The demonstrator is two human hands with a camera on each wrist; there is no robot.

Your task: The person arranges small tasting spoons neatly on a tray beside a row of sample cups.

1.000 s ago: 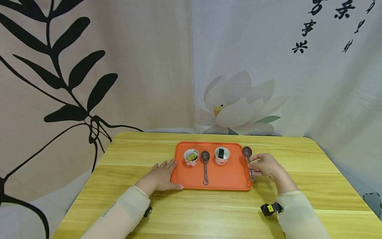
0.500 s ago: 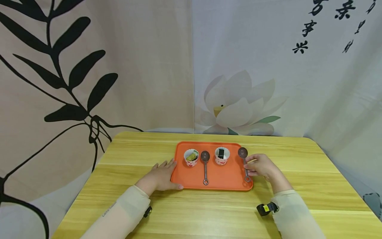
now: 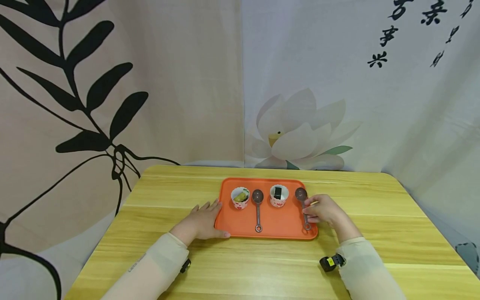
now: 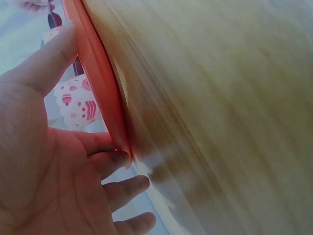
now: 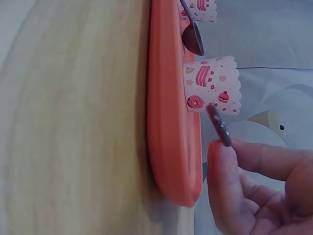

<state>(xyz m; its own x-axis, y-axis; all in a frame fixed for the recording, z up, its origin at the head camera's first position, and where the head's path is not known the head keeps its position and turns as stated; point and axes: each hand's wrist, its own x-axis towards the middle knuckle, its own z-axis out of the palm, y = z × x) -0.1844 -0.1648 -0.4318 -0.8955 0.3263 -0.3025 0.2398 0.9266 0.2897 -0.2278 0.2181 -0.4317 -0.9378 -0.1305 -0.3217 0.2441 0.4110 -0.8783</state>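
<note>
My right hand (image 3: 325, 209) pinches the handle of a brown spoon (image 3: 301, 194) over the right end of an orange tray (image 3: 285, 229). In the right wrist view, thumb and finger meet on the spoon's dark handle (image 5: 218, 126), beside a paper cup. My left hand (image 3: 200, 221) lies spread along the tray's left edge, its thumb on the front rim. In the left wrist view the fingers are loosely extended and touch the tray's rim (image 4: 105, 85). A second brown spoon (image 3: 258, 196) lies on the tray between the two cups.
On the tray, the left paper cup (image 3: 240, 203) holds yellow-green pieces and the right cup (image 3: 278, 201) a black-and-white piece. The wooden table (image 3: 262, 271) ends at a printed curtain (image 3: 187, 83) behind.
My right hand has moved left with the spoon, bringing it from the tray's right edge to over the tray. The left hand and the tray have stayed in place.
</note>
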